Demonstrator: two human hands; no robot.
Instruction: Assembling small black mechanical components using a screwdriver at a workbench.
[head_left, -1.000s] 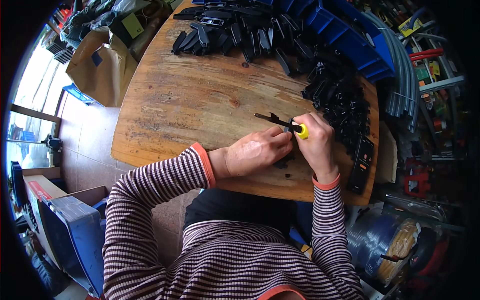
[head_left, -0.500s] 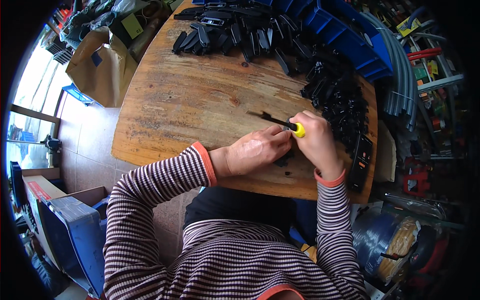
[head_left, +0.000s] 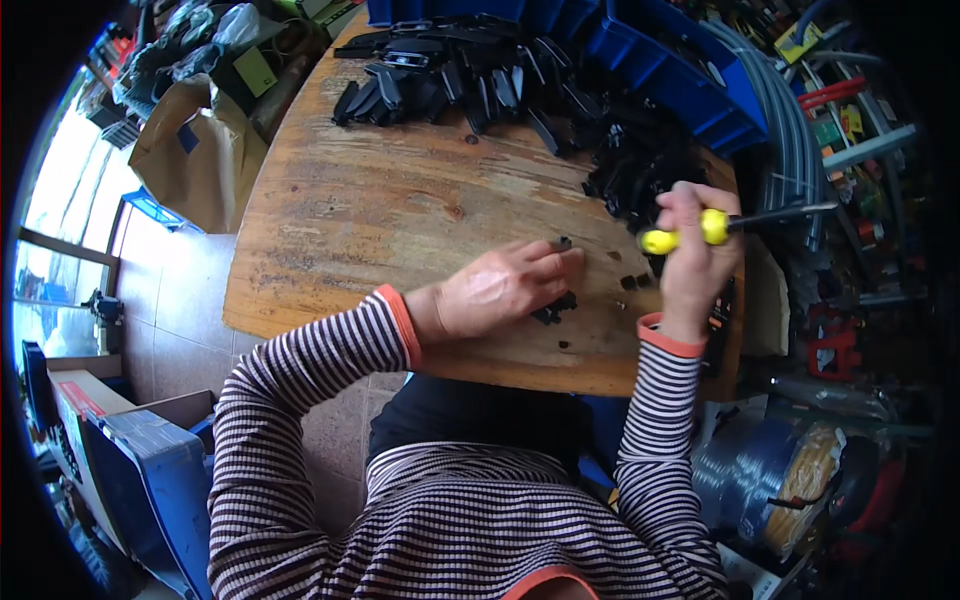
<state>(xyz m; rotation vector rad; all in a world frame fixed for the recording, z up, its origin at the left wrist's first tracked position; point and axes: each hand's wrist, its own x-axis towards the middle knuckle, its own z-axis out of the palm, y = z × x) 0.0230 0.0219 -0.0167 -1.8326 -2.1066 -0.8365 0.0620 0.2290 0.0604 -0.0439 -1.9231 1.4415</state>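
Observation:
In my right hand, raised over the table's right part, is a screwdriver with a yellow handle. Its metal shaft points to the right, away from my left hand. My left hand rests low over the middle of the table, fingers bent together around a small black plastic part whose end shows above the fingertips. Beneath those fingers lie several small black pieces, partly hidden. Between the two hands, small dark bits lie on the wood.
Long black plastic parts are heaped along the far side of the wooden table, with smaller black parts at the right. Blue bins stand behind them. A phone-like black device lies at the right edge, partly covered by my arm.
My right hand has moved right, away from my left hand, and the screwdriver's shaft has swung from pointing left to pointing right. My left hand has stayed nearly in place.

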